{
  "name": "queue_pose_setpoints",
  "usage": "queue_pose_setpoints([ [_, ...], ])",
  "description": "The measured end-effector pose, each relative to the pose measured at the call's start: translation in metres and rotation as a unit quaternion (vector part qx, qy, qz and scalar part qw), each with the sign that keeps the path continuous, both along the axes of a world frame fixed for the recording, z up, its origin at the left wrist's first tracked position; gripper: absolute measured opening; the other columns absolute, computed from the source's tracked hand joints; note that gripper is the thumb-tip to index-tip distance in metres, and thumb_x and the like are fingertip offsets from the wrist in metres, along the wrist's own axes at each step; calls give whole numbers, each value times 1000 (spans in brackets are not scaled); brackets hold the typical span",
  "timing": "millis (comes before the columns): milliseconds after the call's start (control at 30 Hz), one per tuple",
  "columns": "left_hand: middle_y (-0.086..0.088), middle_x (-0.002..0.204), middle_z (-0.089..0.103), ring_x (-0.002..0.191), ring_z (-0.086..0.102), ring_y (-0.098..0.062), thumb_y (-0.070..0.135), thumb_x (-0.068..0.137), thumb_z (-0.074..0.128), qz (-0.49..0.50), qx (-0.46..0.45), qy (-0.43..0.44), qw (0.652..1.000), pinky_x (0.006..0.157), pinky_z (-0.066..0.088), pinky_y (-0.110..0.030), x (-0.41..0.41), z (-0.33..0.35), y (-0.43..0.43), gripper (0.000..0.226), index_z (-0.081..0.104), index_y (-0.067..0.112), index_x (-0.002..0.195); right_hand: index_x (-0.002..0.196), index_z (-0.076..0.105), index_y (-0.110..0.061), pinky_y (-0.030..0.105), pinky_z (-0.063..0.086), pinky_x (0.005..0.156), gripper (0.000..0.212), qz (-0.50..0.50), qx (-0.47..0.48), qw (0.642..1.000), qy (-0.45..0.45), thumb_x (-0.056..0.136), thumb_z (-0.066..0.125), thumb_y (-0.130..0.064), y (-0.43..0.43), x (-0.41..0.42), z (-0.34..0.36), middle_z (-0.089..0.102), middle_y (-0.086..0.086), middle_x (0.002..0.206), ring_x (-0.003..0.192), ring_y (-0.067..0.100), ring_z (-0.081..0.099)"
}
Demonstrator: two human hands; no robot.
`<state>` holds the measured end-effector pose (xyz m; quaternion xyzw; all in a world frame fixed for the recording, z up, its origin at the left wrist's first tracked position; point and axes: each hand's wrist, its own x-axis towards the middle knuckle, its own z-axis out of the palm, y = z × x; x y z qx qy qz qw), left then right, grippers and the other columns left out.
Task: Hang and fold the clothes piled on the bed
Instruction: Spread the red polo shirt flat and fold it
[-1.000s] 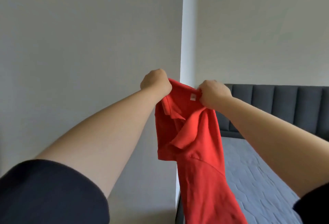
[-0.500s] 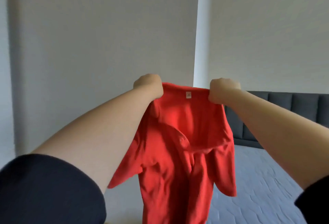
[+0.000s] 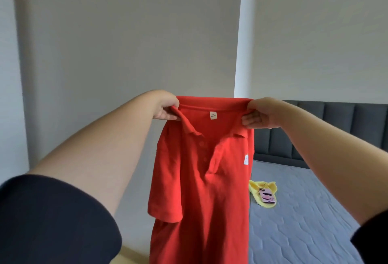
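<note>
Polo shirt (image 3: 201,190), red, hangs in the air from my two hands, its front toward me, placket unbuttoned and collar open. My left hand (image 3: 165,107) pinches one shoulder at the collar's end, fingers curled into the cloth. My right hand (image 3: 260,114) grips the other shoulder the same way, so the neck edge is stretched level between them. A small white label (image 3: 213,115) sits inside the neck, midway between my grips, and a white tag (image 3: 246,159) shows on the chest below my right hand. The short sleeve under my left hand droops.

Beyond and below my right hand lies the bed (image 3: 315,211), grey and quilted, with a dark padded headboard (image 3: 336,121). On it, just past the shirt's edge, a yellow garment (image 3: 255,186) lies with a phone (image 3: 267,196) in a pink case on top. A pale wall (image 3: 126,43) stands behind the shirt.
</note>
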<state>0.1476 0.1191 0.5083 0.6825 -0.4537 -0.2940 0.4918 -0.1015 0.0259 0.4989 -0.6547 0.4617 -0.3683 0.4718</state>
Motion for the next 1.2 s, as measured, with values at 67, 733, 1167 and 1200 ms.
queue_pose_setpoints([
  [67,-11,80,55,68,61,-17,-8,91,46,-69,-33,82,994,89,52,-26,6,1,1,16,51,2,80,95,59,-1,34,60,59,10,77,23,995,-61,94,53,-9,-4,-2,-1,72,17,76,66,22,72],
  [733,-22,101,63,94,60,-40,8,93,42,138,-222,-551,792,68,39,-36,-42,34,-15,10,48,10,101,94,46,-11,35,32,66,22,-363,-418,825,112,97,46,-33,13,-45,27,63,20,101,94,40,58],
  [1167,-20,88,67,82,62,-40,48,96,45,163,-379,-518,750,60,34,-35,-153,79,1,48,62,3,94,99,45,-5,35,26,57,32,-485,-589,621,180,100,42,-37,87,-166,75,63,24,74,66,44,58],
  [1200,-19,94,66,88,62,-38,49,96,45,137,-339,-495,788,62,36,-34,-159,74,-4,48,62,5,97,99,45,-4,35,26,56,33,-480,-594,615,196,99,42,-37,86,-173,71,63,24,71,64,43,58],
])
